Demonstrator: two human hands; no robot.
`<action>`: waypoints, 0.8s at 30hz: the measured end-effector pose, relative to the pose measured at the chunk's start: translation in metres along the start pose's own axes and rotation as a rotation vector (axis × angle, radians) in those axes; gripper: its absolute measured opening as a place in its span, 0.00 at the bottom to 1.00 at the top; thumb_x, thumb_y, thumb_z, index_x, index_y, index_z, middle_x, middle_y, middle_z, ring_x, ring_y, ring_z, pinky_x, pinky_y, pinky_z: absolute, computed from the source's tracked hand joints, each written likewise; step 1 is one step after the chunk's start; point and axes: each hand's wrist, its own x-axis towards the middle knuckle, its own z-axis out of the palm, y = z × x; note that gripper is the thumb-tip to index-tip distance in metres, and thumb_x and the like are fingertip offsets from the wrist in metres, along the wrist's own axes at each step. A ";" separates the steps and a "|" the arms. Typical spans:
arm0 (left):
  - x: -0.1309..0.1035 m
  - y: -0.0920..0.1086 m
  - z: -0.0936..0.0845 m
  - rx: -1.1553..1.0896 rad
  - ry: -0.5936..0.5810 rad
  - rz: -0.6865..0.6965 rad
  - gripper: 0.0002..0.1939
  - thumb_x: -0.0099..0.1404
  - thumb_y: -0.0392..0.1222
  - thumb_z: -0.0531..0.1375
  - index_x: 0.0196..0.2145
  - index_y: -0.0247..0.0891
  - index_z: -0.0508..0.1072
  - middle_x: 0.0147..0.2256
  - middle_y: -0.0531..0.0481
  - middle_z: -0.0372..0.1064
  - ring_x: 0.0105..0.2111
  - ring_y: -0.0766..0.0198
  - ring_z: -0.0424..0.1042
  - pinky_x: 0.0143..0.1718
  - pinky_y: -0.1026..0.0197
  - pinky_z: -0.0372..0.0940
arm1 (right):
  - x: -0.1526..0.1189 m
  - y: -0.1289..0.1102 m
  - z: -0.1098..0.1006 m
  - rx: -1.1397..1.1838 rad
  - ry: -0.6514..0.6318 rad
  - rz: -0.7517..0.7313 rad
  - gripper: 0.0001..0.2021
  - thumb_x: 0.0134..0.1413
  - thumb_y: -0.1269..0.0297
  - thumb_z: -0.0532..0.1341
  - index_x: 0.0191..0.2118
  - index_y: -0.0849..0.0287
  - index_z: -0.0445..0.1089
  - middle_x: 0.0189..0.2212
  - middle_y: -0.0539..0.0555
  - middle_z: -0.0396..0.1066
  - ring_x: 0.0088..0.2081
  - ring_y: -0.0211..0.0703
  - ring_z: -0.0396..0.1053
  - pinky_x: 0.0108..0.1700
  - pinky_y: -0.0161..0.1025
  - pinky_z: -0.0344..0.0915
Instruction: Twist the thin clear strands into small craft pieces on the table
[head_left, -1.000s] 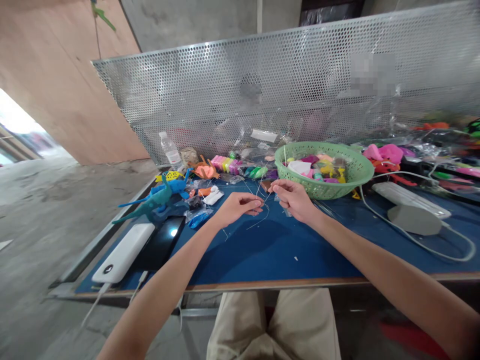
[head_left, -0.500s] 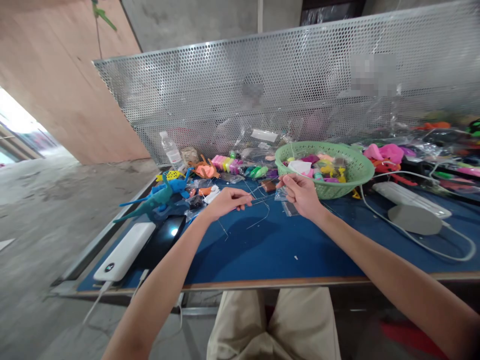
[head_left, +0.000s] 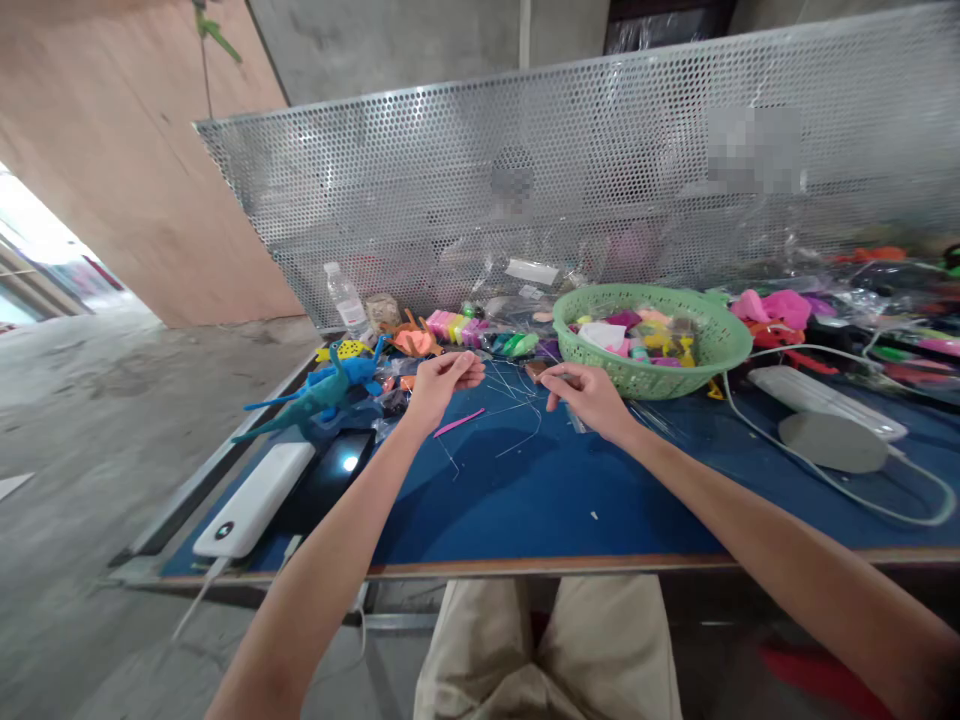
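Note:
My left hand (head_left: 444,385) is raised over the blue table, thumb and fingers pressed together; anything between them is too small to make out. Just below it a thin pink-purple tool (head_left: 459,423) lies on the table. Fine clear threads or wires (head_left: 521,410) spread between the hands. My right hand (head_left: 583,393) has its fingers closed near a small brown block (head_left: 535,370), and whatever they may pinch is hidden. Part of a small clear bag (head_left: 576,420) shows under this hand.
A green basket (head_left: 652,385) of colourful pieces stands behind my right hand. Blue and teal toy figures (head_left: 326,392), a white power bank (head_left: 253,500) and a dark phone (head_left: 330,480) lie left. A white cable (head_left: 795,455) loops at right. Perforated metal panel (head_left: 450,170) behind.
The pink-purple tool now shows lying on the table. My left hand has moved up and away from the threads; my right hand has shifted slightly and its fingers have turned downward.

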 end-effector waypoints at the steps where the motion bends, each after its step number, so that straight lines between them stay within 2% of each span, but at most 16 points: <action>1: -0.001 0.000 0.001 0.014 -0.006 0.005 0.22 0.57 0.56 0.69 0.36 0.31 0.79 0.33 0.44 0.78 0.30 0.64 0.77 0.38 0.60 0.73 | -0.001 -0.001 0.001 -0.030 -0.008 -0.005 0.17 0.60 0.49 0.61 0.41 0.58 0.77 0.18 0.50 0.73 0.14 0.32 0.56 0.19 0.33 0.53; 4: -0.002 0.000 0.002 0.041 0.001 0.038 0.22 0.57 0.56 0.69 0.36 0.32 0.80 0.32 0.43 0.79 0.29 0.63 0.77 0.36 0.60 0.74 | 0.000 -0.002 0.002 -0.051 0.023 -0.007 0.18 0.62 0.48 0.59 0.41 0.59 0.77 0.12 0.47 0.66 0.14 0.34 0.60 0.20 0.33 0.57; 8: -0.001 0.001 0.002 0.045 0.011 0.072 0.21 0.57 0.56 0.69 0.36 0.32 0.80 0.31 0.44 0.79 0.28 0.64 0.77 0.34 0.61 0.74 | 0.001 0.002 0.002 0.003 0.052 0.000 0.19 0.59 0.47 0.61 0.41 0.59 0.78 0.10 0.45 0.61 0.13 0.35 0.58 0.19 0.34 0.56; 9: -0.002 0.002 0.002 0.044 0.010 0.071 0.21 0.57 0.56 0.68 0.36 0.32 0.80 0.31 0.44 0.79 0.28 0.64 0.77 0.34 0.61 0.74 | 0.001 0.002 0.002 -0.001 0.052 -0.010 0.19 0.59 0.47 0.62 0.42 0.58 0.78 0.11 0.45 0.62 0.13 0.35 0.59 0.19 0.34 0.56; 11: -0.003 0.003 0.004 0.045 0.007 0.064 0.21 0.57 0.55 0.68 0.36 0.32 0.80 0.31 0.44 0.79 0.27 0.64 0.77 0.33 0.61 0.74 | 0.001 0.003 0.002 -0.035 0.089 -0.064 0.18 0.58 0.47 0.63 0.41 0.57 0.78 0.16 0.49 0.69 0.17 0.37 0.64 0.21 0.35 0.59; 13: -0.005 0.004 0.005 0.055 0.001 0.055 0.21 0.58 0.55 0.68 0.36 0.32 0.80 0.31 0.43 0.79 0.27 0.63 0.78 0.33 0.61 0.74 | 0.001 0.003 0.001 -0.109 0.145 -0.147 0.17 0.58 0.48 0.63 0.39 0.56 0.79 0.26 0.54 0.77 0.22 0.39 0.69 0.25 0.36 0.63; 15: -0.007 0.004 0.008 0.066 -0.008 0.043 0.21 0.58 0.55 0.68 0.36 0.32 0.81 0.31 0.43 0.79 0.28 0.62 0.78 0.34 0.60 0.75 | 0.000 0.003 0.000 -0.214 0.181 -0.232 0.16 0.59 0.49 0.63 0.38 0.55 0.80 0.33 0.55 0.80 0.25 0.41 0.71 0.28 0.38 0.65; 19: -0.010 0.005 0.010 0.068 -0.027 0.048 0.21 0.58 0.56 0.68 0.37 0.32 0.81 0.31 0.42 0.79 0.29 0.61 0.79 0.34 0.60 0.75 | -0.001 0.004 -0.002 -0.390 0.178 -0.325 0.15 0.62 0.51 0.60 0.38 0.55 0.81 0.32 0.54 0.80 0.24 0.40 0.69 0.29 0.38 0.62; 24: -0.009 0.005 0.006 0.058 -0.102 0.079 0.20 0.59 0.55 0.68 0.36 0.32 0.81 0.31 0.42 0.79 0.29 0.61 0.79 0.33 0.60 0.76 | 0.001 0.008 -0.002 -0.341 0.162 -0.253 0.15 0.63 0.54 0.59 0.36 0.56 0.80 0.27 0.52 0.78 0.23 0.39 0.66 0.28 0.37 0.59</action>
